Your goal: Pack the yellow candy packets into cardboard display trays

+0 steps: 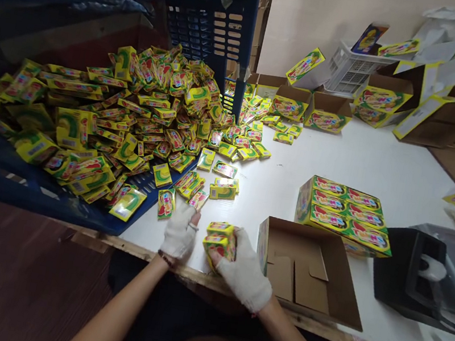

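Apparent step: collating. Right hand (244, 271): fingers closed around box stack (219, 244). Left hand (180, 233), at stack's 9 o'clock: blurred; cannot tell opening or hold. Loose boxes (191, 184) at its 12 o'clock; open carton (308, 247) at right hand's 3 o'clock. Next move likely calls for even squeeze.

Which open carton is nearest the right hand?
The low carton just to the right of the right hand; the other open cartons are farther back.
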`<state>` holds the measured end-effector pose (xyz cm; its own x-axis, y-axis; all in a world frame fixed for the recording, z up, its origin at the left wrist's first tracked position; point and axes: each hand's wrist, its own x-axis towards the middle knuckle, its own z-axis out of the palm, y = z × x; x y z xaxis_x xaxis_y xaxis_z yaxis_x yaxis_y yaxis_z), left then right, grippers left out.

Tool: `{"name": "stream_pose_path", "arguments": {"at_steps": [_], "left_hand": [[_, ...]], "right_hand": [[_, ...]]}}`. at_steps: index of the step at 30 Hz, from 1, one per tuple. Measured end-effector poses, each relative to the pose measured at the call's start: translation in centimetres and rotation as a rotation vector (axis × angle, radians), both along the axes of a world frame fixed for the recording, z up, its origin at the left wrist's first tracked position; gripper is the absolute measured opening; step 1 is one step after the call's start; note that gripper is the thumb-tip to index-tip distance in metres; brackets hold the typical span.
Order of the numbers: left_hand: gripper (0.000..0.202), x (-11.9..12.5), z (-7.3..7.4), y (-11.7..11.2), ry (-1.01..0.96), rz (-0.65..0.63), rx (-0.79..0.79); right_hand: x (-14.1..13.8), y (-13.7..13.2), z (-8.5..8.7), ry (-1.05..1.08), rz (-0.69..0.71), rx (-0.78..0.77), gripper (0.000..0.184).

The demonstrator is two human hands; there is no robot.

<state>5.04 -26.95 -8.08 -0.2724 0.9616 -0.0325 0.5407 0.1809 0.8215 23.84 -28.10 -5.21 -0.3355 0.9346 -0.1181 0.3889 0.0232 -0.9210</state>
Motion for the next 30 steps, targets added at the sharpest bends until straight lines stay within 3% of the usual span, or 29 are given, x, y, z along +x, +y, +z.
{"name": "stream_pose_path", "arguments": {"at_steps": [2,5,7,10,13,15,18,20,22,26,30], "left_hand": [[0.015,-1.5,0.2,1.8,0.057,0.072,0.011],[0.035,-2.3,-0.2,2.9,0.048,0.107,-0.002],[0.041,-2.0,-0.7,2.5,-0.013,0.109,-0.005],[0.051,-1.4,-1.5,1.4,-0.182,0.091,0.008],[0.053,-1.0,-2.0,0.7,-0.372,0.084,0.027],[0.055,-0.9,-2.1,0.5,-0.476,0.099,0.043],[0.071,-0.6,-1.9,0.1,-0.541,0.127,0.067],[0.082,-0.1,-1.7,-0.5,-0.462,0.128,0.096],[0.082,0.4,-1.6,-1.4,-0.317,0.099,0.147],[0.071,1.1,-2.2,-3.4,-0.118,-0.045,0.213],[0.067,1.2,-3.0,-4.8,-0.059,-0.039,0.186]], "right_hand": [[-0.7,0.0,0.2,-0.343,0.158,0.214,0.049],[-1.3,-0.3,-0.3,-0.688,0.329,0.4,0.072],[-1.4,-0.5,-1.1,-0.782,0.323,0.417,0.082],[-1.1,-0.6,-2.2,-0.755,0.306,0.39,0.072],[-0.9,-0.5,-2.8,-0.618,0.243,0.351,0.066],[-0.8,-0.4,-2.7,-0.41,0.105,0.249,0.064],[-0.7,-0.2,-1.4,0.158,0.003,-0.105,0.068],[-0.6,0.0,-0.3,0.56,0.034,-0.345,0.068],[-0.6,0.2,0.7,0.808,0.044,-0.479,0.063],[-1.0,-0.1,1.1,0.904,0.063,-0.578,0.062],[-1.4,-0.7,0.5,0.918,0.024,-0.574,0.063]]}}
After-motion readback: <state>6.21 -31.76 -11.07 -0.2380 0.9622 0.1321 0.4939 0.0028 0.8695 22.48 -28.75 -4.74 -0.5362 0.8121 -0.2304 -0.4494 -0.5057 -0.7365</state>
